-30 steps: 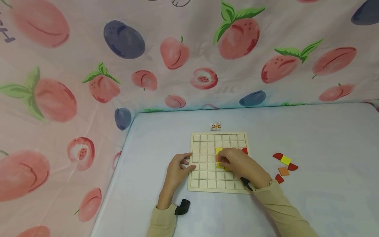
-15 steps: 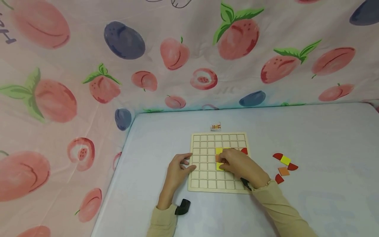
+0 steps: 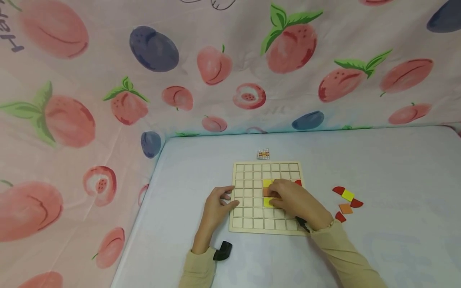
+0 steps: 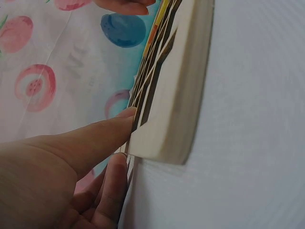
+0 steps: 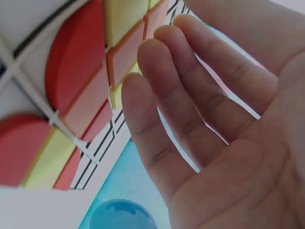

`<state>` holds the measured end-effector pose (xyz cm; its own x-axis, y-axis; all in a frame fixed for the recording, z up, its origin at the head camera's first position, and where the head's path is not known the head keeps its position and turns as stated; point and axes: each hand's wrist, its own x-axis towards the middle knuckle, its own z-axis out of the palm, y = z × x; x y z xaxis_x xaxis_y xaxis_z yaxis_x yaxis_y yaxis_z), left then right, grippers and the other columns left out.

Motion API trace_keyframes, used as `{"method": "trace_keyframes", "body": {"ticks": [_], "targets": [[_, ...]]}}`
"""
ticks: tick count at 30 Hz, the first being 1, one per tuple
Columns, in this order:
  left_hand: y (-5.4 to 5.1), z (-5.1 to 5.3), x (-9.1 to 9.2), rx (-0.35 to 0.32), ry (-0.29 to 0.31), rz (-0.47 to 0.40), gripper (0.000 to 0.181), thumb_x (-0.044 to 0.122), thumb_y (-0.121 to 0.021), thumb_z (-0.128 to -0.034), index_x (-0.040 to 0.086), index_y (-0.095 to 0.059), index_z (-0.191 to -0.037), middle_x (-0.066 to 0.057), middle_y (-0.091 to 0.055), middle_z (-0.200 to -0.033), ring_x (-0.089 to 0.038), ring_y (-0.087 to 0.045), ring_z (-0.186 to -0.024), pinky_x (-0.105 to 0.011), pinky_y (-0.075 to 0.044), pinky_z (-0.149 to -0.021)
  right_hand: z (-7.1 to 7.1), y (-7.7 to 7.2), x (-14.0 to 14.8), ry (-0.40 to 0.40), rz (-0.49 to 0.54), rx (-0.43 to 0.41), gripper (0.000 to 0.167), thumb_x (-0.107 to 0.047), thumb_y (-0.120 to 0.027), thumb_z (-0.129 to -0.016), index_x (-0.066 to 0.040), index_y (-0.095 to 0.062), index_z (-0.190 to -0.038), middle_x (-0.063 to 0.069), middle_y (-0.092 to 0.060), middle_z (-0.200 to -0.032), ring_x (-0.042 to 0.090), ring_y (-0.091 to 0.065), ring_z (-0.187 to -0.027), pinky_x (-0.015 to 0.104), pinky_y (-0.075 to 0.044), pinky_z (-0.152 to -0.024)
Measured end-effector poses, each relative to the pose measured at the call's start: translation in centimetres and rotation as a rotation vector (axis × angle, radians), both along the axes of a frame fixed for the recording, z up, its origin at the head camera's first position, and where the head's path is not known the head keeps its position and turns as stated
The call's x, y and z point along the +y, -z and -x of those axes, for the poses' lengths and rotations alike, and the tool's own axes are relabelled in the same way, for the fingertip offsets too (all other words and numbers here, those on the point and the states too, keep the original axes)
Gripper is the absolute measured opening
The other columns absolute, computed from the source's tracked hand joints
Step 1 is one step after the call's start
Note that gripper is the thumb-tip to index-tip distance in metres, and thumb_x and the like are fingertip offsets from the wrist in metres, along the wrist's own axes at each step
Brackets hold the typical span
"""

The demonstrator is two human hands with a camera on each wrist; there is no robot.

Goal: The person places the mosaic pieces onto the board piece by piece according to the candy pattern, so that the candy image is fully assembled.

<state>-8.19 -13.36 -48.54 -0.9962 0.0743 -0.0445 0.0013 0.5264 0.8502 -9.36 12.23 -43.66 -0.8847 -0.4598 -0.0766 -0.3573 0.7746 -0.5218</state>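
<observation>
While the left hand (image 3: 215, 205) touches the wooden board (image 3: 243, 212) at nine o'clock, fingers unclenched, the right hand (image 3: 297, 202) has loosely bent fingers at the orange tile (image 3: 265, 192) mid-board, seemingly gripping nothing. Squaring the placed tiles (image 3: 267, 203) seems in hand; next probably calls for loose tiles (image 3: 347, 195) beyond three o'clock.

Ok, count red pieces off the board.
3, right of the board: one red piece left of the yellow square, one right of it, one below the orange square. The right sleeve may hide more.
</observation>
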Motion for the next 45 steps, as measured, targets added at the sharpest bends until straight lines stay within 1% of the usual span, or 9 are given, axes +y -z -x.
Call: {"method": "trace_keyframes", "body": {"ticks": [3,8,14,18,22,27,33,39,45], "targets": [[-0.1,0.0,0.0,-0.005,-0.004,0.003,0.049,0.01,-0.081,-0.0817,0.01,-0.066,-0.128,-0.004,-0.061,-0.106,-0.014,-0.056,-0.093,-0.02,-0.05,-0.073,-0.1,-0.2,0.5,-0.005,-0.001,0.027,0.011,-0.014,-0.077,-0.086,-0.01,-0.07,-0.092,-0.003,-0.059,-0.086,0.013,-0.051,-0.078,0.031,-0.049,-0.074],[-0.1,-0.1,0.0,-0.006,-0.002,0.005,0.05,0.01,-0.082,-0.0812,0.01,-0.066,-0.128,-0.004,-0.06,-0.106,-0.014,-0.056,-0.092,-0.019,-0.05,-0.072,-0.4,-0.7,1.5,-0.025,-0.006,0.092,0.007,-0.013,-0.076,-0.088,-0.012,-0.069,-0.088,-0.005,-0.058,-0.082,0.011,-0.049,-0.074,0.029,-0.049,-0.07],[-0.1,-0.1,0.0,0.007,0.005,-0.002,0.048,0.01,-0.081,-0.0816,0.009,-0.066,-0.128,-0.006,-0.061,-0.106,-0.016,-0.057,-0.093,-0.019,-0.05,-0.072,-0.5,-1.3,2.7,-0.019,-0.022,0.137,0.008,-0.015,-0.077,-0.087,-0.013,-0.069,-0.085,-0.007,-0.058,-0.079,0.01,-0.049,-0.074,0.029,-0.049,-0.069],[0.0,0.0,0.0,0.014,0.009,-0.01,0.048,0.01,-0.081,-0.0818,0.009,-0.066,-0.127,-0.007,-0.061,-0.105,-0.017,-0.056,-0.093,-0.019,-0.049,-0.073,-0.6,-1.5,3.5,0.005,-0.04,0.132,0.009,-0.016,-0.078,-0.086,-0.012,-0.07,-0.087,-0.006,-0.057,-0.079,0.012,-0.048,-0.074,0.029,-0.048,-0.069],[0.0,-0.1,0.0,0.021,0.01,-0.011,0.047,0.009,-0.081,-0.0816,0.007,-0.067,-0.126,-0.007,-0.061,-0.105,-0.017,-0.057,-0.093,-0.019,-0.05,-0.073,-0.9,-1.6,4.4,0.017,-0.061,0.123,0.008,-0.015,-0.078,-0.086,-0.011,-0.071,-0.089,-0.004,-0.061,-0.083,0.013,-0.053,-0.078,0.033,-0.051,-0.072],[-0.2,-0.2,0.1,0.019,0.008,-0.011,0.047,0.009,-0.081,-0.082,0.008,-0.066,-0.127,-0.007,-0.061,-0.106,-0.017,-0.057,-0.093,-0.02,-0.05,-0.073,-1.0,-1.8,5.6,0.048,-0.098,0.096,0.017,-0.015,-0.08,-0.084,-0.006,-0.073,-0.097,0.001,-0.065,-0.09,0.017,-0.057,-0.083,0.038,-0.055,-0.077],[-0.2,-0.1,0.1,0.029,0.009,-0.002,0.047,0.01,-0.081,-0.0818,0.008,-0.066,-0.127,-0.007,-0.061,-0.106,-0.017,-0.057,-0.093,-0.02,-0.05,-0.072,-1.1,-1.9,7.4,0.084,-0.09,0.081,0.017,-0.013,-0.079,-0.084,-0.005,-0.073,-0.098,0.001,-0.064,-0.089,0.02,-0.059,-0.085,0.043,-0.056,-0.081],[-0.2,-0.1,0.1,0.031,0.008,0.002,0.047,0.009,-0.081,-0.0818,0.008,-0.067,-0.126,-0.007,-0.061,-0.107,-0.017,-0.057,-0.092,-0.02,-0.05,-0.072,-1.2,-1.8,8.6,0.127,-0.119,0.075,0.024,-0.014,-0.081,-0.082,-0.004,-0.072,-0.102,0.003,-0.065,-0.093,0.022,-0.062,-0.088,0.045,-0.056,-0.083],[-0.2,0.0,-0.1,0.034,0.016,0.004,0.046,0.01,-0.081,-0.0821,0.008,-0.067,-0.126,-0.007,-0.061,-0.106,-0.017,-0.058,-0.092,-0.02,-0.05,-0.072,-1.3,-1.8,9.7,0.136,-0.127,0.069,0.028,-0.014,-0.082,-0.081,-0.002,-0.071,-0.104,0.007,-0.066,-0.096,0.026,-0.063,-0.092,0.048,-0.056,-0.085]]}}
